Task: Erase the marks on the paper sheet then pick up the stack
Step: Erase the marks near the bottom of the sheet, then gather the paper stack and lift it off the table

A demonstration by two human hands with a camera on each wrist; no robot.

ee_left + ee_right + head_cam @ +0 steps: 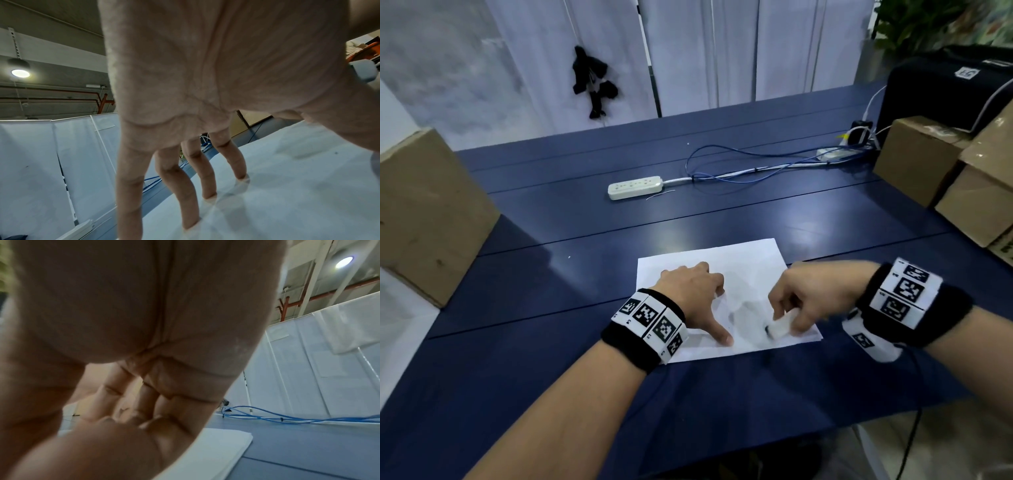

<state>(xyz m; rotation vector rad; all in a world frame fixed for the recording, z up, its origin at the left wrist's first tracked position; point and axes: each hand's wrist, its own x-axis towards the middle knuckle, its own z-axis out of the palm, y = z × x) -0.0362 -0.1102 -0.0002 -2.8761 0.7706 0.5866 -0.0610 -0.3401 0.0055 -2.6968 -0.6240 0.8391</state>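
A white paper stack [743, 267] lies on the blue table near its front edge. My left hand [695, 291] presses down on the sheet's left half with spread straight fingers [238, 164] and its thumb out. My right hand [804, 294] pinches a white eraser [780, 327] whose dark tip touches the paper near the front right corner. A faint grey smudge [743, 311] shows on the paper between the hands. In the right wrist view the curled fingers [144, 404] hide the eraser, and the stack's corner [230, 444] shows below.
A white power strip [635, 187] with blue cables [739, 168] lies across the table's middle. Cardboard boxes stand at the left [428, 212] and right [935, 161]. A black case [945, 89] sits at the back right. White curtains hang behind the table.
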